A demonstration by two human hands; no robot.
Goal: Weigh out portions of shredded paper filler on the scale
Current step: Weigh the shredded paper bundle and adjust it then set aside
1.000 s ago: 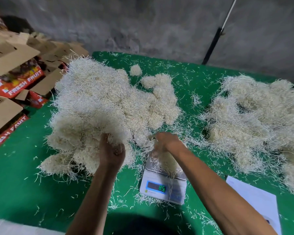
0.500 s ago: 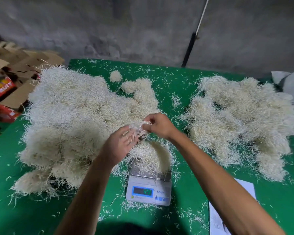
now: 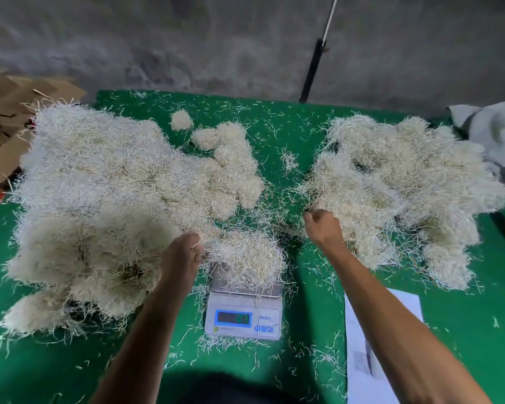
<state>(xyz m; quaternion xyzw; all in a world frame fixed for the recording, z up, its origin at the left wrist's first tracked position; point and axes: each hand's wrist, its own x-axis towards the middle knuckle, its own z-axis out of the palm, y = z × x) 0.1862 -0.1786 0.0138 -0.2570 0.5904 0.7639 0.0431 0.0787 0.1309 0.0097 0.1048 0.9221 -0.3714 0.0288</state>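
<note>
Green table, hands now apart: left hand grip pinching filler, right hand fisted by right pile.

Half a second ago we had both hands together above the scale. Now our right hand has swung to the right-side pile, fingers curled, while our left hand pinches the portion on the scale.

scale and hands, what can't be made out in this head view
- Scale readout: digits blurred, unreadable.
- Scale platform: mostly covered by the filler portion.
- Left hand fingers: seen from behind, buried in filler; grip unclear.
- Right hand: curled, but whether it holds strands is hidden by the hand itself.
- Paper sheet: print too small, cut off by the bottom edge.
</note>
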